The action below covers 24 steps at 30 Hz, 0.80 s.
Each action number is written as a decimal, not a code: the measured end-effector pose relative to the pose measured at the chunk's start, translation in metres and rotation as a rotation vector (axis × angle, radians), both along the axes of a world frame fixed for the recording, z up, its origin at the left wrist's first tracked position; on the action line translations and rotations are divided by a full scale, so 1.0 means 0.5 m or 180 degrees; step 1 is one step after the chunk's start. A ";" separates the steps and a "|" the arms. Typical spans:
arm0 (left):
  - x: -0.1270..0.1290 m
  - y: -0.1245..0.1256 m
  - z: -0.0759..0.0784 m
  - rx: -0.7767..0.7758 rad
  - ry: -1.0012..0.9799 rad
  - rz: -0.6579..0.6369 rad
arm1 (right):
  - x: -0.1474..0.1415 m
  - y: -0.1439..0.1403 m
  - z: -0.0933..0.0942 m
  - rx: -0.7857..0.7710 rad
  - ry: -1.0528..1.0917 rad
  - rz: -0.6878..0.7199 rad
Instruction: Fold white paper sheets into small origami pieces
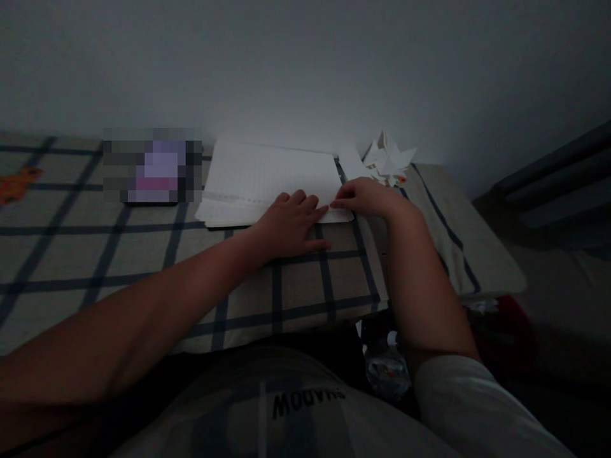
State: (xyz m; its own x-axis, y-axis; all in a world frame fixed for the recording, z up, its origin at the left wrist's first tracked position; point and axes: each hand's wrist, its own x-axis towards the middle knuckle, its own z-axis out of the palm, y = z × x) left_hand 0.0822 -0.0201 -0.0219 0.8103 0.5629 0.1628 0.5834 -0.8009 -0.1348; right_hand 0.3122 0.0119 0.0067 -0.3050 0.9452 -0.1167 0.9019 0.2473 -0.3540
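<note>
A lined notebook (272, 168) with white pages lies open-faced on a checked tablecloth, its near edge turned toward me. Across its near edge rests my left hand (289, 226), laid flat with thumb and index finger stretched to the right. My right hand (365, 196) is at the notebook's right near corner, fingers pinched together on the paper there. The fingertips of both hands almost meet. A strip along the near part of the top sheet looks folded or creased. Right behind my right hand stand folded white paper shapes (387, 156) with pointed tips.
A phone-like object (160, 172), blurred out, lies on the tablecloth (119, 254) to the left. An orange figure (19, 184) sits at the far left. A wall (286, 70) rises behind the table. Below the right edge are a clear plastic bag (389, 375) and something red (510, 337).
</note>
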 end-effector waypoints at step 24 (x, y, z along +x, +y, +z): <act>-0.001 -0.002 -0.006 -0.0009 -0.0122 -0.0042 | -0.006 -0.002 0.007 0.0498 0.0175 -0.0001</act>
